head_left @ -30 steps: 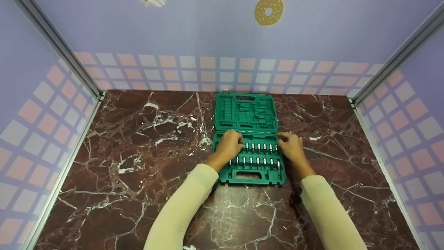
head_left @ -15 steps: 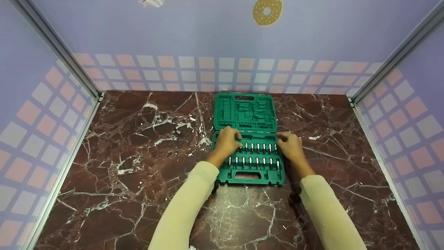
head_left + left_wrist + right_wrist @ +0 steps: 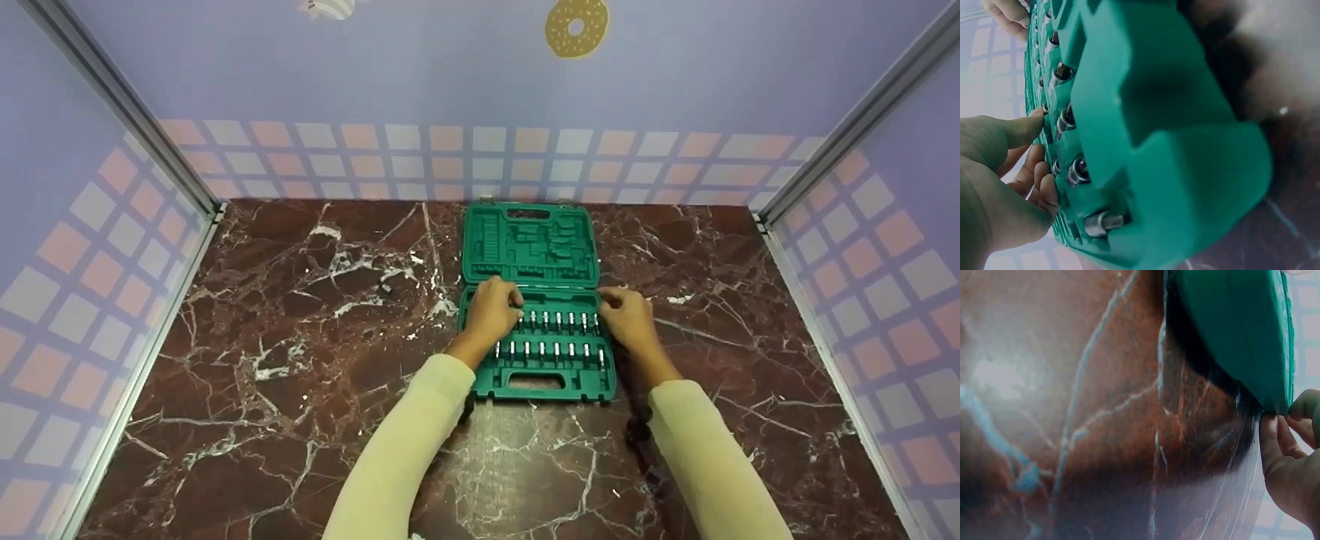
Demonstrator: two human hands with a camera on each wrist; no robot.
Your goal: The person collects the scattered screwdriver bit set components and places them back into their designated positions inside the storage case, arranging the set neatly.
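A green plastic socket-bit case (image 3: 570,382) lies unfolded on the marbled table, with two rows of silver bit sockets (image 3: 556,349) upright in its near half. My left hand (image 3: 491,311) is over the left end of the back row. In the left wrist view, the thumb of my left hand (image 3: 999,185) touches the row by a bit socket (image 3: 1078,170), its other fingers curled lower down; whether something is between them is hidden. My right hand (image 3: 628,319) pinches the case's right edge by the hinge, thumb and fingers at its corner in the right wrist view (image 3: 1297,455).
The case's moulded lid (image 3: 531,240) lies flat toward the back wall (image 3: 360,90). Checkered side panels with metal posts (image 3: 124,112) bound the dark red marbled table (image 3: 330,420) left and right.
My left hand has shifted slightly left along the back row, and its thumb and forefinger have parted a little. My right hand stays at the case's edge.
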